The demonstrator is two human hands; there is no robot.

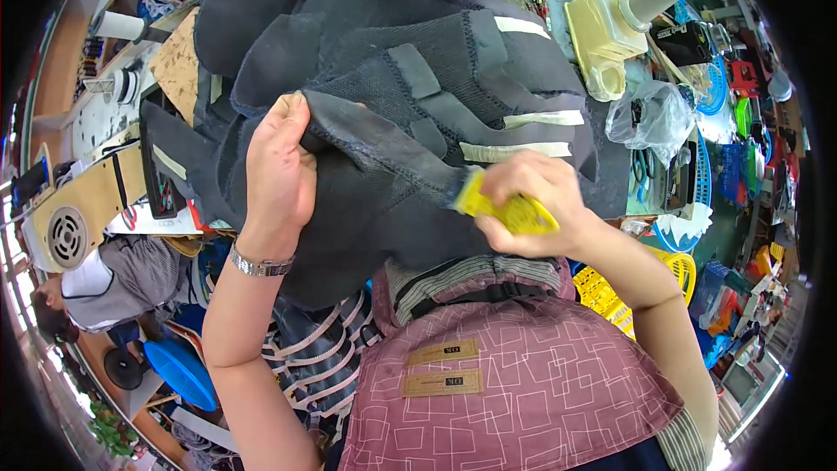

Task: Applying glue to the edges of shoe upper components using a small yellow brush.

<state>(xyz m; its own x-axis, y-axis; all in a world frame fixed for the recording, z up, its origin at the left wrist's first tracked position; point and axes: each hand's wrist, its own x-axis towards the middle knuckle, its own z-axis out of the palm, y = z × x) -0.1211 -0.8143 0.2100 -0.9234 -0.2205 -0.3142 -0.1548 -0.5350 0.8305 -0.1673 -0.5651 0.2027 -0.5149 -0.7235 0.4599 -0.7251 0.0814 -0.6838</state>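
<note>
My left hand (282, 157) pinches the upper edge of a black leather-like piece (366, 141), its fingers closed over the rim. Across my lap and the table spread the black fabric pieces (349, 218), with stitched seams and small patches. In my right hand (534, 203) is a yellow-handled brush (516, 212), gripped firmly. Its dark bristle end touches the lower right end of the piece's shiny strip. Light-coloured tape strips (516, 152) lie on the black pieces just above the right hand.
A yellowish plastic container (602, 30) with a pale cone-shaped piece stands back right, beside a crumpled clear bag (652, 118). Below it is a yellow basket (602, 296). At left are a wooden-cased machine (78, 209), a blue basin (179, 373) and another person (131, 283).
</note>
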